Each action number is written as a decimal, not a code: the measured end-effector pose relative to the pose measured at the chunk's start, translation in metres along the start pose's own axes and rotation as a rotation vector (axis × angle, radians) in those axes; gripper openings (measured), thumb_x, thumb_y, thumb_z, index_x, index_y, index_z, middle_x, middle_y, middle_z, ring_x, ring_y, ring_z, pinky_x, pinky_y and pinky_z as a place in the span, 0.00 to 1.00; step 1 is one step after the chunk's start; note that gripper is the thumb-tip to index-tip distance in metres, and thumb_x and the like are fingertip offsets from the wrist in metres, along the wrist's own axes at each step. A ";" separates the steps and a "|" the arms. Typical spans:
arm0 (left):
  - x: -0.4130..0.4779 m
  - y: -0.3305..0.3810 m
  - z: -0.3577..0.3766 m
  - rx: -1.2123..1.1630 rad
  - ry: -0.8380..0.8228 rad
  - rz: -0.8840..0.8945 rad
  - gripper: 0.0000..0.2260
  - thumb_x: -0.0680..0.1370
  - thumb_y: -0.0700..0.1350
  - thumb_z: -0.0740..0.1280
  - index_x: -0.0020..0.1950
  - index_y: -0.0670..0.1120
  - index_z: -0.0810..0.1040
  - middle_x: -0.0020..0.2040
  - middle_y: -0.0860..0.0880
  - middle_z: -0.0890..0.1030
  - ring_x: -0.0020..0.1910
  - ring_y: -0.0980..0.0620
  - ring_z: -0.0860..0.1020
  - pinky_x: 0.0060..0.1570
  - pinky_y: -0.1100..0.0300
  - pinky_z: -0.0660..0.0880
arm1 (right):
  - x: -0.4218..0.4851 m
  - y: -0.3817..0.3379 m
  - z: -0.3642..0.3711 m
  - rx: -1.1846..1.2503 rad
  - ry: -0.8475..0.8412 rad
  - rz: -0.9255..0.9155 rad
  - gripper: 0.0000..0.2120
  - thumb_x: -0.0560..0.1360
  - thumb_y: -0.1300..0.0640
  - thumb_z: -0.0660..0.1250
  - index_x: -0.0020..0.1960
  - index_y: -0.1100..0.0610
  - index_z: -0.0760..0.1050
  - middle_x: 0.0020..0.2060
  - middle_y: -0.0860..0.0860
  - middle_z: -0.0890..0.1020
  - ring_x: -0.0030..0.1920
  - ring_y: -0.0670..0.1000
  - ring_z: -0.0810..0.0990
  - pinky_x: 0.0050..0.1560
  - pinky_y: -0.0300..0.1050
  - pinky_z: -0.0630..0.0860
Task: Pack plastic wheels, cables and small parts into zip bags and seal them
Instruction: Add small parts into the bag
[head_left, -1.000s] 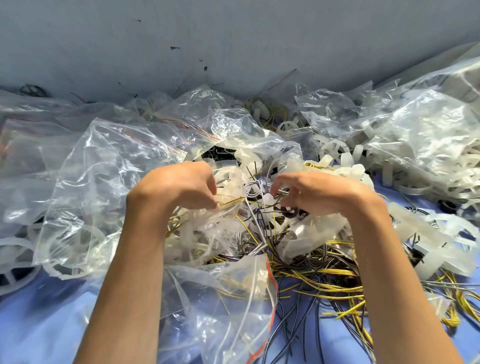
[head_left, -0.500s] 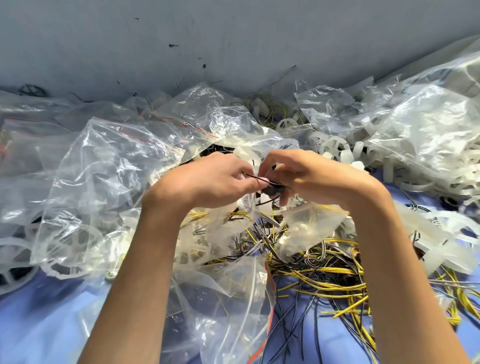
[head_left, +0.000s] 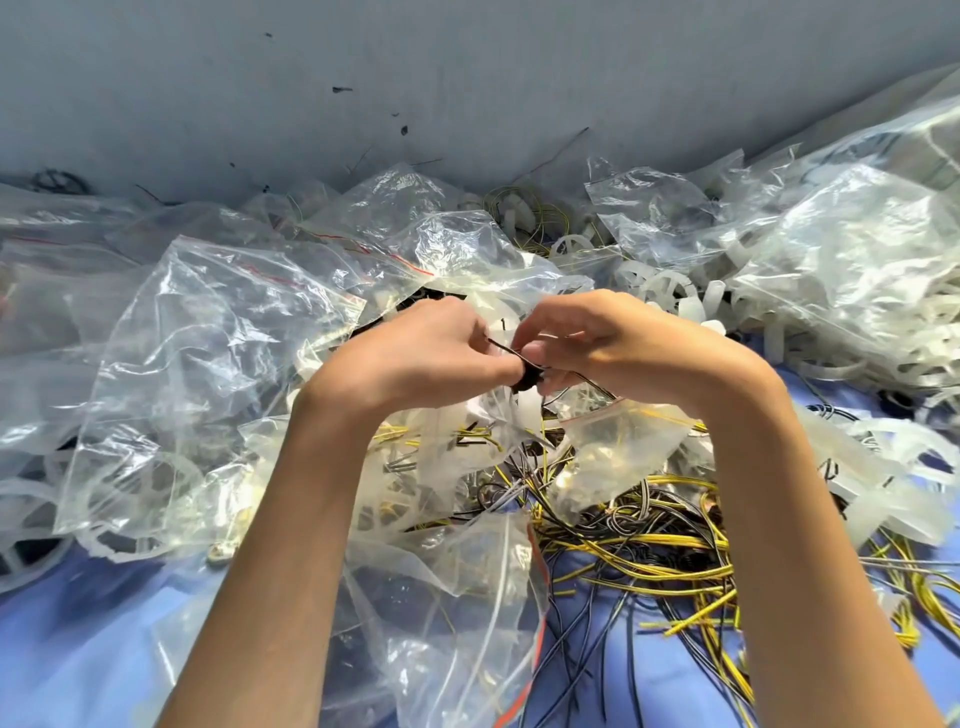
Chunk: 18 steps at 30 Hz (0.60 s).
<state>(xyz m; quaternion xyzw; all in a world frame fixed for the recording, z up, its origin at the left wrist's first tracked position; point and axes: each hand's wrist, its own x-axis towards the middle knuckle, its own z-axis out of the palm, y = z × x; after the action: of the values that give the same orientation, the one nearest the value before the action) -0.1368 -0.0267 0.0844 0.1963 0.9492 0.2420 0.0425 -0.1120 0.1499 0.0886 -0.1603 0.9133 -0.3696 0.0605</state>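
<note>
I am watching a small black part (head_left: 523, 378) being held up at the centre of the view, above the heap, with a thin black wire (head_left: 501, 347) running from it up and to the left. The left hand (head_left: 415, 358) is pinching that wire between curled fingers and thumb, its thumb tip touching the part. The right hand (head_left: 613, 348) is curling its fingers round the part from the other side, and another thin lead is trailing off under its palm. The fingertips of both hands are meeting, knuckles up and wrists bent downward. Both forearms are coming in from the bottom edge and converging toward the part. Just below the right hand a small zip bag (head_left: 618, 441) is lying crumpled with its red-striped edge uppermost. A tangle of yellow and black cables (head_left: 649, 561) is spreading beneath it toward the near right. A crumpled front bag (head_left: 467, 597) is filling the gap between the forearms. A large clear bag (head_left: 208, 364) holding wheels is crowding the outside of the left forearm. Loose white plastic wheels (head_left: 670, 291) are lying just behind the right hand, and a heap of filled bags (head_left: 841, 270) is running out to the right edge. The grey wall (head_left: 467, 78) is closing off the far side right behind the pile. The only bare blue table (head_left: 78, 649) I am seeing is at the near left corner.
</note>
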 end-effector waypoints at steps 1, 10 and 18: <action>0.000 -0.001 -0.001 -0.001 0.043 -0.021 0.22 0.66 0.60 0.66 0.39 0.39 0.78 0.33 0.48 0.74 0.33 0.51 0.69 0.35 0.58 0.64 | 0.000 0.001 -0.001 -0.018 0.007 0.006 0.05 0.78 0.57 0.64 0.51 0.53 0.78 0.40 0.48 0.84 0.40 0.42 0.83 0.41 0.35 0.77; -0.001 -0.022 -0.019 0.062 0.339 -0.182 0.13 0.69 0.54 0.69 0.35 0.44 0.79 0.34 0.48 0.80 0.40 0.48 0.77 0.37 0.61 0.71 | 0.000 0.011 0.005 -0.601 -0.193 0.227 0.12 0.75 0.55 0.69 0.58 0.47 0.79 0.58 0.46 0.80 0.53 0.48 0.77 0.49 0.40 0.73; -0.005 -0.007 -0.021 -0.013 0.176 -0.007 0.10 0.76 0.54 0.66 0.36 0.53 0.78 0.35 0.57 0.78 0.34 0.64 0.72 0.31 0.70 0.65 | -0.001 -0.009 -0.001 -0.227 0.123 -0.040 0.16 0.70 0.46 0.73 0.57 0.46 0.78 0.52 0.45 0.82 0.50 0.43 0.81 0.50 0.42 0.78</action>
<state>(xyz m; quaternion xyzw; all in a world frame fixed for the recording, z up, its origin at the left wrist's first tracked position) -0.1385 -0.0439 0.0999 0.1710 0.9484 0.2642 -0.0388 -0.1088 0.1446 0.0958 -0.1613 0.9478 -0.2741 -0.0215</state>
